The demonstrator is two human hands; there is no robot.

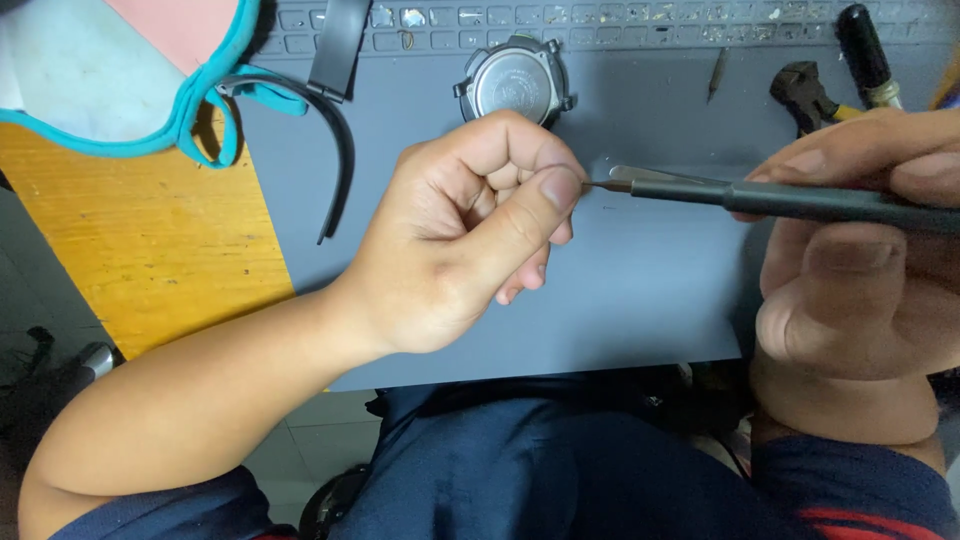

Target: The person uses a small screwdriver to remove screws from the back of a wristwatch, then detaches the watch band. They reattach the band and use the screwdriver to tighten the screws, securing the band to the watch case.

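Currently: my left hand point(470, 235) clenched, thumb pinching the tip of a dark screwdriver point(800, 200) gripped in my right hand point(860, 260), at 3 o'clock. Watch case point(515, 85), 12 o'clock, on grey mat point(650, 280).

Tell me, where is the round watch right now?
In the head view the watch lies face down at the top middle of the grey mat, just above the left hand and right of the loose black strap.
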